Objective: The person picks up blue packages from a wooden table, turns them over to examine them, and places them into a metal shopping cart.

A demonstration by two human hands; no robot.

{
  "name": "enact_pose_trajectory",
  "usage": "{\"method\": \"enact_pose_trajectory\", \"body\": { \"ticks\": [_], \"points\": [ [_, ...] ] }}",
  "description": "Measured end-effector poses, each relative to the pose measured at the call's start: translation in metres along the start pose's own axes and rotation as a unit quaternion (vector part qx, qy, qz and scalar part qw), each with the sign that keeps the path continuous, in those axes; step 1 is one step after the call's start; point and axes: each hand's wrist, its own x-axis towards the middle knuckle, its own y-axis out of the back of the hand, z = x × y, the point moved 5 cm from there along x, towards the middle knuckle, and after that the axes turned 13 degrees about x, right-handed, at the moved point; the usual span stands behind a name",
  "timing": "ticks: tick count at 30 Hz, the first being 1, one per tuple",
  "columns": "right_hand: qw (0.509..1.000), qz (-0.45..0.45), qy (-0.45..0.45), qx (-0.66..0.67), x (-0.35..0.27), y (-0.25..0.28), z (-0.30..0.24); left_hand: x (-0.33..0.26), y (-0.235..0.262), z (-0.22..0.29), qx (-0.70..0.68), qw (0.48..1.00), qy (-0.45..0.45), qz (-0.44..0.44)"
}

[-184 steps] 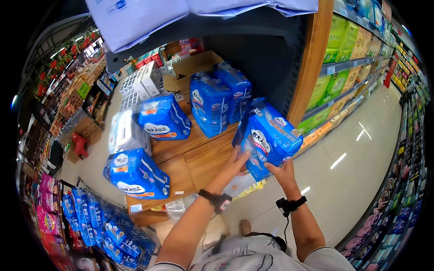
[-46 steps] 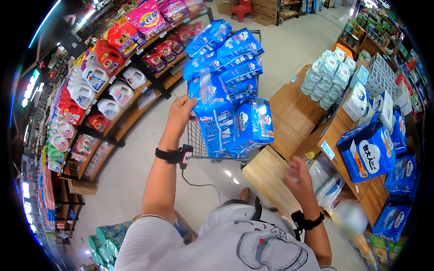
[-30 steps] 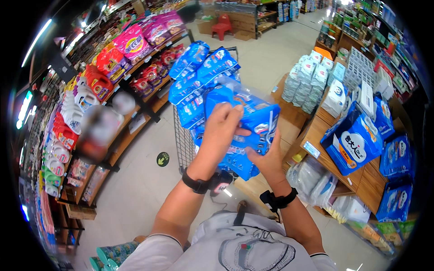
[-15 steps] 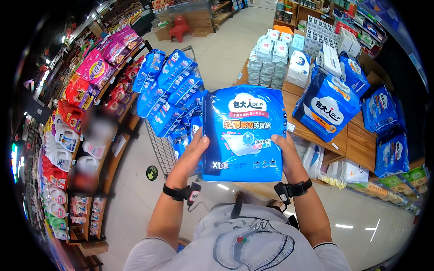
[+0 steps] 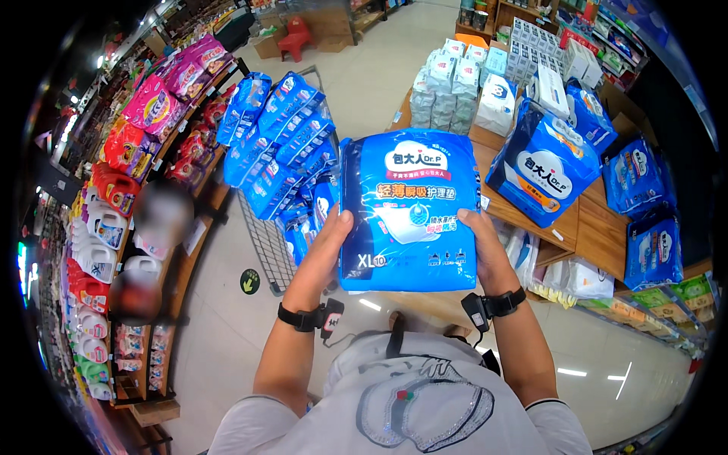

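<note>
A blue plastic pack of underpads (image 5: 409,262) is held up in front of my body, its printed front facing me. My left hand (image 5: 324,241) grips its left side, with the thumb on the front edge. On the opposite side my right hand (image 5: 484,244) holds the pack the same way. The fingers of both hands are mostly hidden behind it. Just beyond my left hand stands a wire shopping cart (image 5: 262,246), heaped with several similar blue packs (image 5: 284,144).
Along the left runs a shelf (image 5: 199,246) with detergent bottles and pouches. A wooden display table (image 5: 595,246) to the right bears a large blue pack (image 5: 542,171) and stacked tissue packs (image 5: 447,83). A red stool (image 5: 296,39) stands on the far floor.
The whole view has shifted slightly, and the pack sits a little higher in it. Both hands keep the same hold on the pack.
</note>
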Motion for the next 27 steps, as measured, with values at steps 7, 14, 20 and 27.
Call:
{"method": "enact_pose_trajectory", "body": {
  "ticks": [7, 14, 20, 27],
  "points": [
    [0.998, 0.016, 0.025, -0.054, -0.001, -0.016, -0.017, -0.014, -0.001, 0.017, 0.079, 0.997, -0.007, 0.019],
    [0.985, -0.006, 0.067, -0.161, -0.020, -0.069, -0.046, -0.008, 0.002, -0.003, -0.036, 0.998, 0.041, 0.030],
    [0.902, -0.265, 0.172, -0.293, -0.049, -0.146, -0.041, 0.009, 0.004, -0.032, -0.326, 0.942, 0.055, -0.049],
    [0.735, -0.355, 0.328, -0.476, -0.087, -0.191, -0.003, 0.001, 0.009, -0.070, -0.446, 0.887, 0.036, -0.114]
  ]
}}
